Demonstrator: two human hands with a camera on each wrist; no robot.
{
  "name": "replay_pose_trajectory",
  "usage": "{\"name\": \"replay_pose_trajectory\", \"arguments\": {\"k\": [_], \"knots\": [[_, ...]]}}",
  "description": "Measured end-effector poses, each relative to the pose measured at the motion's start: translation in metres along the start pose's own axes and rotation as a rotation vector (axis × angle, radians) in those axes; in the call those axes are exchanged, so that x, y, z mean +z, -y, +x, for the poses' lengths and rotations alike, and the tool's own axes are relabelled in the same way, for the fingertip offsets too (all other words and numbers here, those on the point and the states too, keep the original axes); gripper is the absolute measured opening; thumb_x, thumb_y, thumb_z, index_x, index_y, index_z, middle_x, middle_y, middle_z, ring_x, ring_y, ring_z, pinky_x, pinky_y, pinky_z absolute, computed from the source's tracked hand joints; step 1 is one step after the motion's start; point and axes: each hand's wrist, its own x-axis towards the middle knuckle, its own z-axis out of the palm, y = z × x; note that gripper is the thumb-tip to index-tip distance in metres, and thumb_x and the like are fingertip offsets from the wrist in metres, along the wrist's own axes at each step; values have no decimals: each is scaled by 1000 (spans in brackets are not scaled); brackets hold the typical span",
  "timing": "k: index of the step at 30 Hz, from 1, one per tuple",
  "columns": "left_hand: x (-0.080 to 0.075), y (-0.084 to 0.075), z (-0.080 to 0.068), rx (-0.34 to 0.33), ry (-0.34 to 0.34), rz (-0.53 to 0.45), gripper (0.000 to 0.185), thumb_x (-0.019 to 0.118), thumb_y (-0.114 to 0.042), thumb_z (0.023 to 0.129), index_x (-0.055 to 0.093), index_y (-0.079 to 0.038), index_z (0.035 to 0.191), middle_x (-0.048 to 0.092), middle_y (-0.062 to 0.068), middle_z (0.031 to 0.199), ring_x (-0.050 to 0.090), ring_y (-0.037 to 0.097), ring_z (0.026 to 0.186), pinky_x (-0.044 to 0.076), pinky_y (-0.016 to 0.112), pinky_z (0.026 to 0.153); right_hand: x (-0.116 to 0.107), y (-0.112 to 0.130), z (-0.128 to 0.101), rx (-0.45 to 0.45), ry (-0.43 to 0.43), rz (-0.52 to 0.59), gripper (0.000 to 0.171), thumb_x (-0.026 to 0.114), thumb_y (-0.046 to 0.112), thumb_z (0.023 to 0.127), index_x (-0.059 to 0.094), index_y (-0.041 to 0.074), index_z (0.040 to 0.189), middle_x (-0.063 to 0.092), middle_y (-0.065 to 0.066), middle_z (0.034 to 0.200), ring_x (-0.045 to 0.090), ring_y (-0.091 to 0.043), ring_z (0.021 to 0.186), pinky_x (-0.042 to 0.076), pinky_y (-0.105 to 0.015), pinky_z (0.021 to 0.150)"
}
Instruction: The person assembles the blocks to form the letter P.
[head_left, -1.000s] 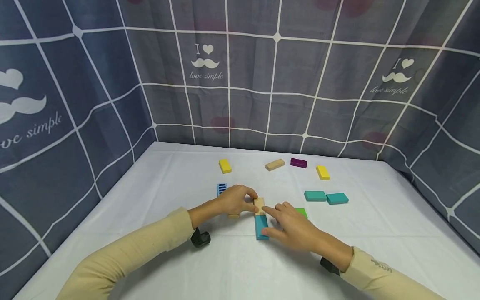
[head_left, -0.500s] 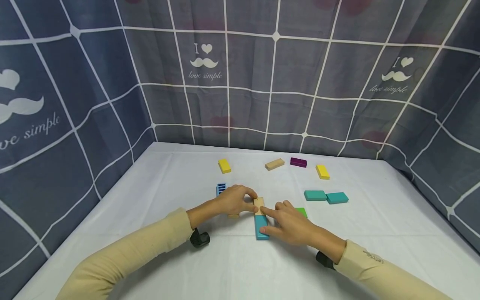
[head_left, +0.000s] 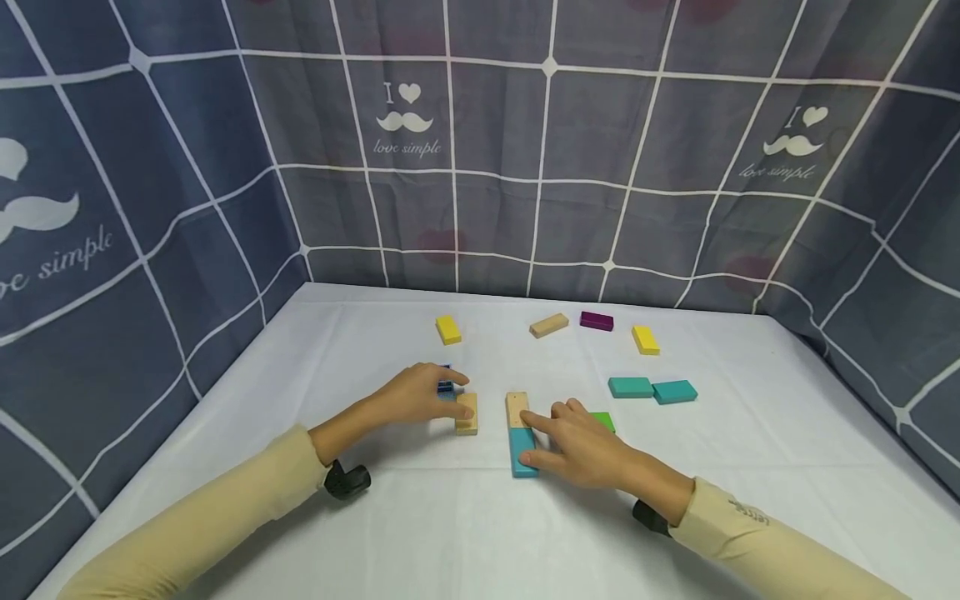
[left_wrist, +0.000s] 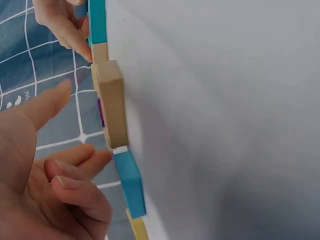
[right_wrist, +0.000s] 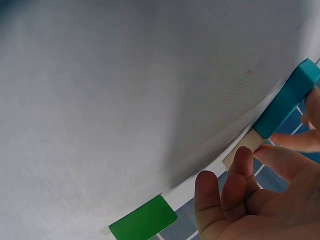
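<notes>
While our right hand point(head_left: 581, 450) stays put on the line we're building, our left hand point(head_left: 416, 393) has slid away to 9 o'clock since a second ago, off the flat natural-wood block point(head_left: 517, 409) and over to a second plain wooden block point(head_left: 467, 413). In the head view the right forefinger and thumb rest on the flat teal-blue block point(head_left: 522, 451), which lies end to end with the first wood block at its 12 o'clock; fingers fairly straight, pressing rather than gripping. The left fingers lie loose over a small blue striped block point(head_left: 445, 387), touching the second wood block's far end. So we reckon that pair is set and the next piece is being fetched.

From the left wrist, the fingers point(left_wrist: 75, 167) are relaxed beside the wooden block point(left_wrist: 111, 102), with nothing clasped.

From the right wrist, the fingers point(right_wrist: 235, 185) sit at the joint between the wood point(right_wrist: 243, 146) and the teal-blue block point(right_wrist: 287, 100); a green flat block point(right_wrist: 144, 220) lies near.

Further out at 12 to 2 o'clock on the white tablecloth point(head_left: 480, 533): two yellow, one purple, two turquoise blocks.
</notes>
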Motion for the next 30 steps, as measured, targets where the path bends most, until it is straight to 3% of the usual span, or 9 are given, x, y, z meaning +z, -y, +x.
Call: {"name": "replay_pose_trajectory", "arguments": {"k": [6,10,14,17,19,24,30], "knots": [[6,0,-9,96,37,138,60,84,-43,77,68,-10,125,65,1,127,56,23,122,44,43,100,-2,0,-3,14,-4,7,65,67,48,91,55,9,142,53,0,90,40,-16,85,36,-30,67],[7,-6,-9,140,48,176,58,83,-41,79,68,-9,125,65,2,128,56,23,122,43,44,101,-2,0,-4,17,-1,5,65,67,48,92,55,9,142,53,0,91,40,-16,85,36,-30,67],[4,-7,-3,221,30,291,55,81,-45,80,71,-9,120,68,1,122,61,19,113,47,41,96,-2,0,-4,21,2,8,65,67,48,92,54,9,142,53,0,91,40,-16,85,36,-30,67],[-2,-5,7,274,2,361,54,79,-48,80,73,-9,116,71,1,116,64,16,106,50,37,92,-2,0,-3,23,4,12,66,66,49,91,54,9,143,54,0,92,40,-16,86,36,-30,67],[-8,-4,17,280,-10,352,53,79,-47,80,74,-8,115,71,1,114,65,16,105,50,36,91,-2,0,-3,23,7,16,66,66,49,91,54,9,143,54,0,91,40,-16,85,36,-30,67],[-18,-6,48,243,-27,261,53,77,-45,82,72,-8,120,70,2,119,62,20,114,49,38,96,-2,-2,-2,23,16,21,66,66,50,91,54,10,143,52,0,89,40,-16,84,36,-30,66],[-9,-7,79,175,17,177,59,75,-49,83,69,-10,126,67,2,125,54,23,125,42,41,105,-1,-2,-1,19,23,13,66,66,50,92,54,10,143,54,-1,92,41,-16,85,38,-31,67]]}}
